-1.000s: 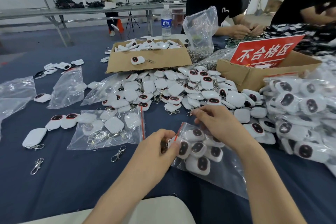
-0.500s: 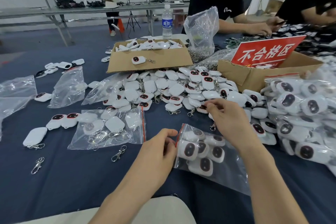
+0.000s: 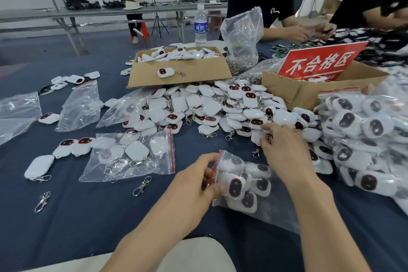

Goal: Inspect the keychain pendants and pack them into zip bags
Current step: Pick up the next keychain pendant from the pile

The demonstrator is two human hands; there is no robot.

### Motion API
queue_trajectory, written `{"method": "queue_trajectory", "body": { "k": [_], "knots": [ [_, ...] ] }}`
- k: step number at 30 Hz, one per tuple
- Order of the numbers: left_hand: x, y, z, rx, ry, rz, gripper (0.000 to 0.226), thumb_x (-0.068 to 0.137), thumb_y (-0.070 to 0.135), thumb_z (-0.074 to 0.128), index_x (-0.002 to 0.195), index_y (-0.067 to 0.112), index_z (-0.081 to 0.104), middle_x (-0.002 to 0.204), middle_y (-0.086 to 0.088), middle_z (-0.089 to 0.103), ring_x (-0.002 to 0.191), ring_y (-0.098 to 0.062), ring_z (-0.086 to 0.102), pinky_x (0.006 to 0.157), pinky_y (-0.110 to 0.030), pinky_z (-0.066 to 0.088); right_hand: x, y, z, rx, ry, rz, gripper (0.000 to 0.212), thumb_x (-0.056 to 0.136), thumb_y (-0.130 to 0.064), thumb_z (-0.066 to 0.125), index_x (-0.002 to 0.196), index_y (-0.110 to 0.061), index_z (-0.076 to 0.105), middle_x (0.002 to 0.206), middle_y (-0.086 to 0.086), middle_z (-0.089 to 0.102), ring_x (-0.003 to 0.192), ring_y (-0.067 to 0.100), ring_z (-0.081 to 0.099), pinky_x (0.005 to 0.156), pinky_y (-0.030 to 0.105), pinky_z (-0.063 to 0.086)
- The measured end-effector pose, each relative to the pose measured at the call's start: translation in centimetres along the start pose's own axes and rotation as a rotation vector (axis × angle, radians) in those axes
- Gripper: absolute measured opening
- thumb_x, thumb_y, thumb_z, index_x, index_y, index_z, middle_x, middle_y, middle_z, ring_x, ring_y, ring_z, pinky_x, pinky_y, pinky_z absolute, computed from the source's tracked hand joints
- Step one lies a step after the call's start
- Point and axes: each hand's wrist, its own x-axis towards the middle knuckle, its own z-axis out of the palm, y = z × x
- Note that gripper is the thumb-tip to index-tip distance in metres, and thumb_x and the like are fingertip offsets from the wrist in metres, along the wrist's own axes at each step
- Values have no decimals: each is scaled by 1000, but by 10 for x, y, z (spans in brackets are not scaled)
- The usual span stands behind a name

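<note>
Dark blue cloth covers the worktop (image 3: 88,216), which is crowded from its middle to the far edge. Near the front edge lies a zip bag (image 3: 280,214), part filled with pendants lying face up; the left hand (image 3: 194,181) pinches its red-striped mouth between thumb and fingers. Just beyond it the right hand (image 3: 284,150) reaches to the near rim of the loose pendant pile (image 3: 209,108), fingers curled round a white pendant (image 3: 256,137) whose clasp hangs below. A heap of packed bags (image 3: 364,134) presses in along the right edge, close to the right forearm. Left of the hands lie a second filled bag (image 3: 132,154), a loose clasp (image 3: 142,185) and empty bags (image 3: 79,106). Behind the pile stand a cardboard box (image 3: 178,75), a red sign (image 3: 320,62) in another box, and a water bottle (image 3: 201,26)
</note>
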Motion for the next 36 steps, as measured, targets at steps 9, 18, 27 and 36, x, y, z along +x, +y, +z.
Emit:
{"method": "queue_trajectory", "body": {
  "k": [9,18,27,36],
  "knots": [
    [-2,-1,-8,-18,-72,-13,33,102,27,55,130,44,53,88,17,72,82,-4,63,78,-14,47,2,4,1,115,-43,-9,41,98,-13,55,138,-20,57,140,12,48,126,33,46,103,38,38],
    [9,-15,-19,-376,206,-125,26,103,9,49,103,29,67,88,4,74,72,-6,67,62,-18,53,6,3,-7,508,61,-66,35,102,-16,43,130,-28,60,74,-3,62,41,3,43,41,15,31],
    [3,-11,-14,-645,388,45,24,92,50,58,114,46,65,93,6,71,80,-10,68,64,-23,56,-9,-47,-4,886,-437,-429,40,88,-35,76,121,-49,58,101,-15,71,84,2,69,74,24,57],
    [5,-12,-7,-624,457,76,21,92,33,62,113,33,62,75,-1,63,63,-9,59,54,-22,49,-21,-74,11,947,-345,-409,47,80,-51,74,123,-48,57,115,-23,69,95,-3,65,92,24,51]
  ]
}}
